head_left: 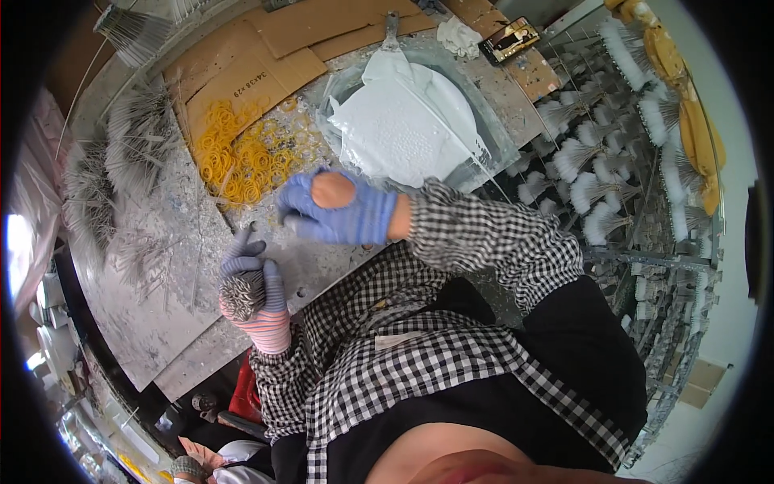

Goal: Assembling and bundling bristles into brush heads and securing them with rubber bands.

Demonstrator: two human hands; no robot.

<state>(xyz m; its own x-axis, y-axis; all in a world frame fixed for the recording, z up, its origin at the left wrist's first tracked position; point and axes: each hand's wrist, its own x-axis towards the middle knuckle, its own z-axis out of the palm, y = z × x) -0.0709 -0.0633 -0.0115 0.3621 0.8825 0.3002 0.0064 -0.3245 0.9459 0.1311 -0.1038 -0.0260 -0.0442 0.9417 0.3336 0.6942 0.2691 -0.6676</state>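
Observation:
My left hand (262,294), in a pink-striped glove with blue-grey fingers, is closed around a bundle of thin grey wire-like strands (241,299), seen end-on. Just to its upper right, my right hand (343,206) hovers over the worktable, in a blue striped glove that leaves a round patch on it bare. Motion blurs its fingers, so whether they hold anything is unclear. Right beyond that hand lies a loose heap of yellow rubber bands (234,165), spread over the table and against a cardboard sheet.
A plastic-lined tray (504,133) holds thick white paste (407,121), with a scraper (393,36) at its far side. Grey strand bundles (133,145) lie at left. White-tipped bundles (592,169) fill racks at right. A phone (509,40) rests on cardboard (250,85).

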